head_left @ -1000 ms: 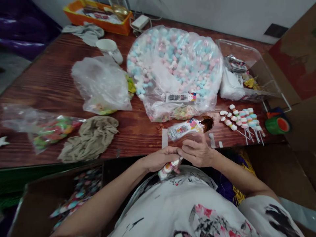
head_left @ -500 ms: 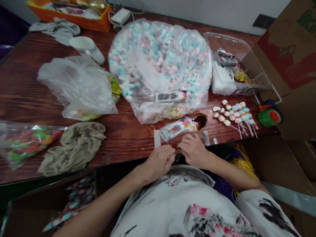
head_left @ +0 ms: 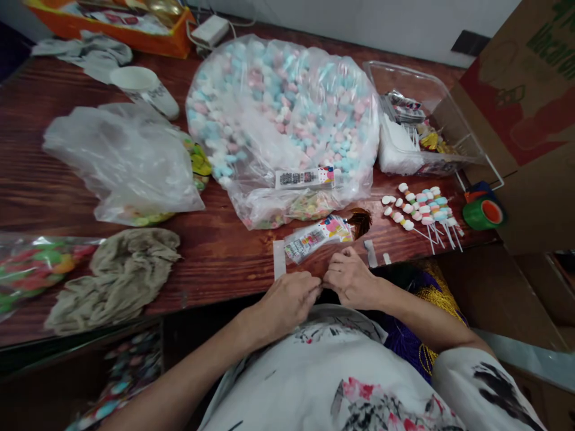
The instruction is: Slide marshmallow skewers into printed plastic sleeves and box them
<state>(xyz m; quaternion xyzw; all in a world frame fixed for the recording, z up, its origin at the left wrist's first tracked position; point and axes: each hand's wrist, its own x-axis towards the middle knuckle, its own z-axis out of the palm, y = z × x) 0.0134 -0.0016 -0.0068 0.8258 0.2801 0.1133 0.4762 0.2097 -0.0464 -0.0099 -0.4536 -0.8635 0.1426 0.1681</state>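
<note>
At the table's front edge my left hand [head_left: 294,299] and my right hand [head_left: 353,280] meet, fingertips pinched together. Whatever sits between them is too small and hidden to make out. Just beyond my hands lies a stack of printed clear plastic wrappers [head_left: 309,240], with a bunch of brown-gold twist ties [head_left: 360,221] at its right end. To the right, several marshmallow skewers [head_left: 422,209] on white sticks lie side by side. Behind the wrappers rests a big clear bag of pink, blue and white marshmallows [head_left: 287,114], a printed packet [head_left: 305,178] on its front.
A clear plastic bin [head_left: 431,157] with sticks and packets stands at the back right, by a cardboard box [head_left: 516,137] and green tape [head_left: 481,212]. Leftward are a plastic bag [head_left: 121,155], a white cup [head_left: 146,90], a crumpled cloth [head_left: 121,275] and bagged gummy candy [head_left: 40,263].
My fingertips have come closer together, and the brownish bit that showed between them is now hidden. The whole view has shifted slightly; the things on the table lie as before.
</note>
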